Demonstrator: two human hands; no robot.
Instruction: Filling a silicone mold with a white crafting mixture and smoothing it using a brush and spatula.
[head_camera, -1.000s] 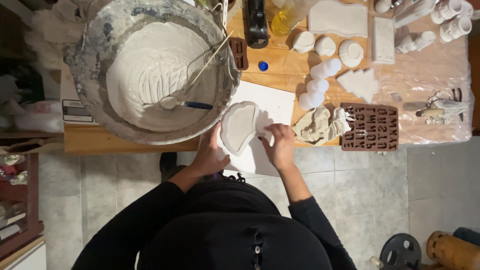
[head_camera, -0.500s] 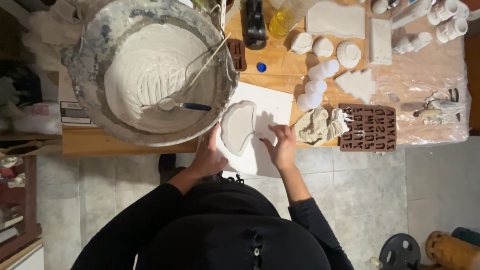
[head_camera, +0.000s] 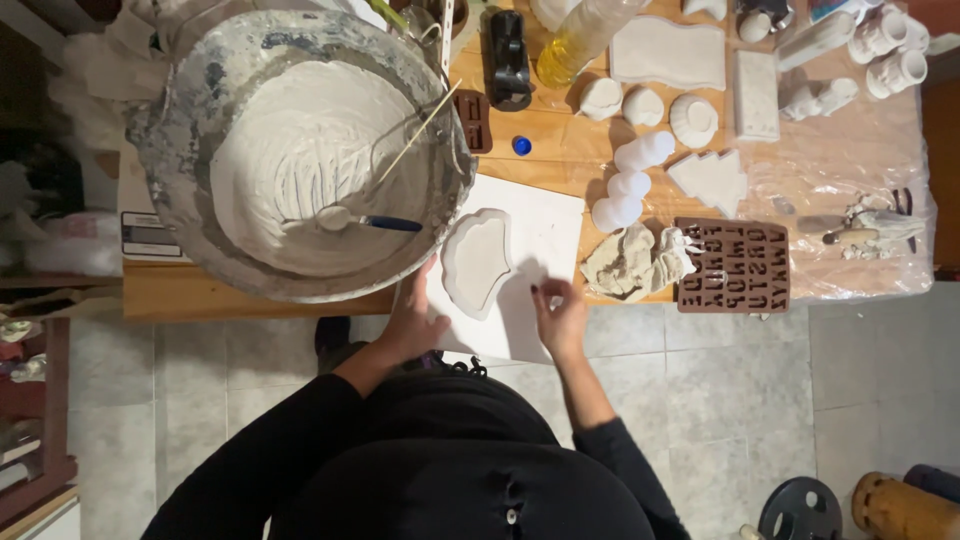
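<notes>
Fan-shaped grey mould (head_camera: 476, 262) looks filled, lying on the white board (head_camera: 545, 225); left hand (head_camera: 415, 325) open beside it, right hand (head_camera: 562, 315) open, empty, nearby. Plaster remains in the big bowl (head_camera: 190, 200).

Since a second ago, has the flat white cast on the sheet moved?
Yes. The flat white cast was lifted between both hands; now it lies on the white sheet, nearer the big bowl.
</notes>
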